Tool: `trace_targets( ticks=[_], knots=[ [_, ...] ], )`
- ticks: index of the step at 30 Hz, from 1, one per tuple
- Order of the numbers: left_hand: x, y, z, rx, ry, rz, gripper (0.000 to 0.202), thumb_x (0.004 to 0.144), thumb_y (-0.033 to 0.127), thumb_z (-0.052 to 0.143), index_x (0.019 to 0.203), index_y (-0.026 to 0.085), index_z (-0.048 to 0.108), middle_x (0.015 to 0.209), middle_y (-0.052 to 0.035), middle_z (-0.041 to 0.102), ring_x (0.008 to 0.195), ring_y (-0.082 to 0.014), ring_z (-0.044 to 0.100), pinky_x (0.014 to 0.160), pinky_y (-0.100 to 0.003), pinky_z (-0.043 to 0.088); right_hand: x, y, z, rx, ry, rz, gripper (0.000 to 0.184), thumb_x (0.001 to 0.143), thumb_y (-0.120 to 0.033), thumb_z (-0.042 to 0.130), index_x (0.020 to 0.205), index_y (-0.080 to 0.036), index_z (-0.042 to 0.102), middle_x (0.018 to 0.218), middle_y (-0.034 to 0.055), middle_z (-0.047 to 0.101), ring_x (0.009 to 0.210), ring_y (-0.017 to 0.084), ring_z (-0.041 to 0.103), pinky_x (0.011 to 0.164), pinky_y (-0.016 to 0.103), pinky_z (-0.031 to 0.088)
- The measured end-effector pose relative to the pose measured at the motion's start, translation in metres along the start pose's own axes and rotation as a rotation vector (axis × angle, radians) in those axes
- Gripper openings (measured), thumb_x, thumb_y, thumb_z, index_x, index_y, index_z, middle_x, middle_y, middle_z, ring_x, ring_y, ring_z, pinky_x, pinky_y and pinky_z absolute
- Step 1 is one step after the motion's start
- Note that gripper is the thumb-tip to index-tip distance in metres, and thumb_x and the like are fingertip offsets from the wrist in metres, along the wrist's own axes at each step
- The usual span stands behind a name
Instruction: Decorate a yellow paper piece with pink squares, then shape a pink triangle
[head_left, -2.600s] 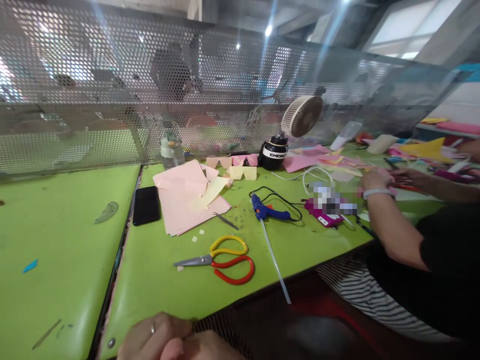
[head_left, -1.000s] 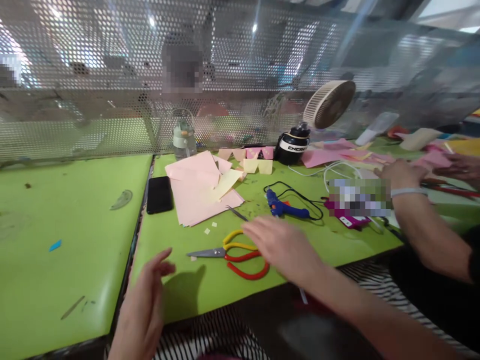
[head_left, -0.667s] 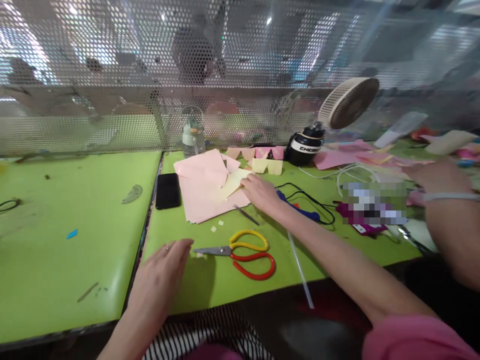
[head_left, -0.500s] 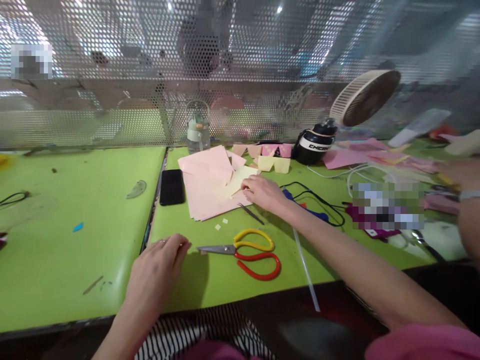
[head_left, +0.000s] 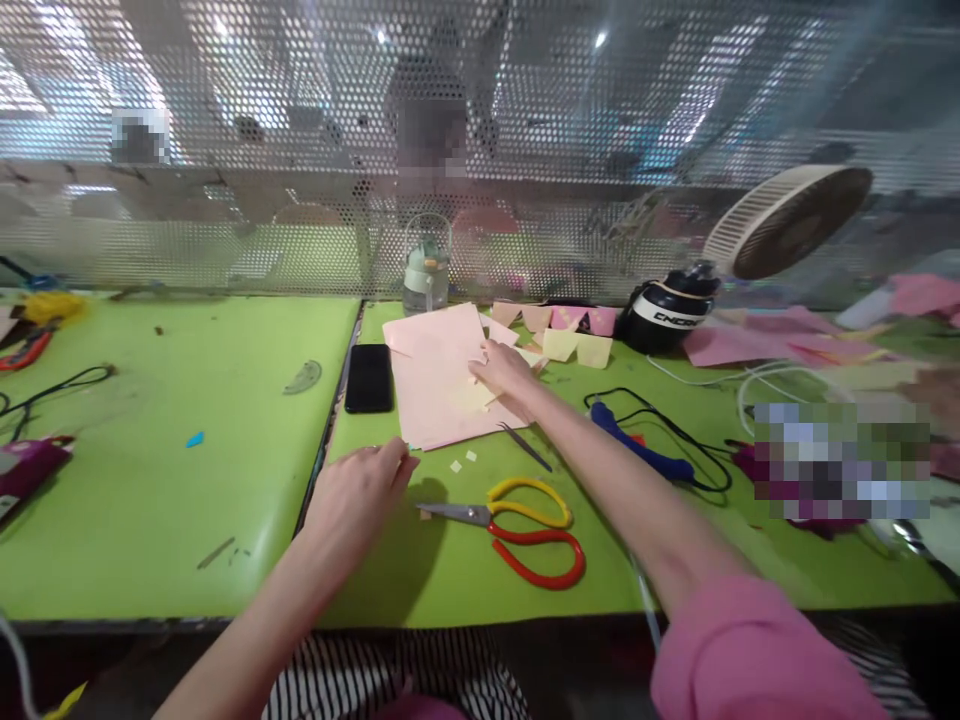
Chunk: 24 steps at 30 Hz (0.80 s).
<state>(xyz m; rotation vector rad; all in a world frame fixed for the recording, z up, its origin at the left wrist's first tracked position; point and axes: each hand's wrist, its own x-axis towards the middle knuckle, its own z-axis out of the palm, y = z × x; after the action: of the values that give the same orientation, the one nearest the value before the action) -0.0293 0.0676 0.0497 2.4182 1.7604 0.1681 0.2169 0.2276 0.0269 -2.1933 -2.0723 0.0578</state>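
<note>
My right hand (head_left: pixel 508 370) reaches over a stack of pink paper sheets (head_left: pixel 439 365), its thumb and fingers apart. Pale yellow paper scraps (head_left: pixel 480 397) lie beneath it, partly hidden. Near the front of the stack, my left hand (head_left: pixel 364 485) hovers or rests with fingers curled together; nothing shows in them. Scissors (head_left: pixel 480 515) with one yellow and one red handle lie just right of that hand. Dark tweezers (head_left: pixel 526 447) touch the sheets' lower right edge. Two tiny pale paper squares (head_left: pixel 463 461) lie on the green table between stack and scissors.
A black phone (head_left: pixel 369 379) lies left of the paper. Behind stand a bottle (head_left: pixel 426 275), folded paper pieces (head_left: pixel 577 345) and a tilted black bottle (head_left: pixel 671 308). A blue glue gun (head_left: pixel 641 445) with its cable and a fan (head_left: pixel 795 220) are to the right.
The view has shifted left. My right hand has moved leftward over the pink sheets, off the larger yellow piece. My left hand stays curled near the scissors' tip, a little farther forward.
</note>
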Motion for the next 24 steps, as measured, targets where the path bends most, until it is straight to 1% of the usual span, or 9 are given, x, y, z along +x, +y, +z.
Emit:
trace_targets(
  ticks=[2,5,11,13,16,20,24],
  knots=[
    [0.002,-0.003,0.002,-0.032,0.005,0.004,0.033,0.101,0.036,0.037,0.093,0.018,0.063,0.077,-0.0071,0.072,0.062,-0.0193,0.067,0.054,-0.026,0.041,0.008,-0.004,0.002,0.038,-0.043,0.039,0.037,0.093,-0.037,0.06,0.125,-0.018,0.057,0.125,0.0093,0.06,0.105,0.022,0.063,0.087,0.045,0.054],
    [0.004,-0.007,0.004,-0.074,-0.009,0.006,0.032,0.101,0.035,0.038,0.096,0.018,0.064,0.078,-0.0068,0.073,0.062,-0.0189,0.067,0.055,-0.027,0.043,0.011,-0.006,0.002,0.107,-0.114,0.056,0.036,0.093,-0.037,0.06,0.124,-0.018,0.058,0.124,0.009,0.061,0.104,0.022,0.063,0.087,0.044,0.055],
    [0.004,-0.009,0.006,-0.094,-0.005,0.046,0.033,0.101,0.037,0.037,0.1,0.021,0.065,0.088,-0.0095,0.076,0.068,-0.022,0.071,0.057,-0.029,0.045,-0.001,-0.007,0.005,0.274,-0.198,0.053,0.036,0.093,-0.037,0.06,0.124,-0.017,0.058,0.123,0.0086,0.061,0.103,0.022,0.063,0.086,0.044,0.055],
    [0.004,-0.008,0.005,-0.066,-0.02,0.058,0.032,0.101,0.038,0.037,0.102,0.02,0.064,0.089,-0.0088,0.076,0.071,-0.0223,0.071,0.057,-0.029,0.045,-0.007,-0.007,0.006,0.316,-0.193,0.047,0.037,0.093,-0.037,0.06,0.124,-0.017,0.058,0.123,0.0087,0.061,0.103,0.022,0.063,0.086,0.044,0.055],
    [0.004,-0.008,0.004,-0.028,-0.058,0.062,0.031,0.101,0.038,0.039,0.107,0.02,0.063,0.094,-0.0077,0.076,0.076,-0.023,0.072,0.06,-0.028,0.046,-0.018,-0.005,0.001,0.339,-0.148,0.037,0.038,0.093,-0.037,0.06,0.126,-0.018,0.057,0.125,0.0093,0.06,0.105,0.022,0.063,0.087,0.045,0.055],
    [0.008,-0.01,0.004,0.014,-0.108,0.025,0.028,0.101,0.037,0.039,0.108,0.022,0.062,0.099,-0.0051,0.076,0.081,-0.0223,0.072,0.063,-0.028,0.047,-0.039,0.003,-0.013,0.314,-0.121,0.011,0.037,0.093,-0.037,0.06,0.125,-0.018,0.057,0.125,0.0091,0.061,0.104,0.022,0.063,0.087,0.044,0.055],
    [0.012,-0.014,0.006,0.066,-0.147,0.009,0.029,0.102,0.034,0.036,0.108,0.024,0.062,0.1,-0.0037,0.076,0.084,-0.0228,0.072,0.065,-0.028,0.045,-0.062,0.018,-0.027,0.255,-0.121,-0.024,0.036,0.094,-0.037,0.059,0.124,-0.018,0.058,0.124,0.0088,0.061,0.103,0.022,0.063,0.086,0.044,0.055]
  ],
)
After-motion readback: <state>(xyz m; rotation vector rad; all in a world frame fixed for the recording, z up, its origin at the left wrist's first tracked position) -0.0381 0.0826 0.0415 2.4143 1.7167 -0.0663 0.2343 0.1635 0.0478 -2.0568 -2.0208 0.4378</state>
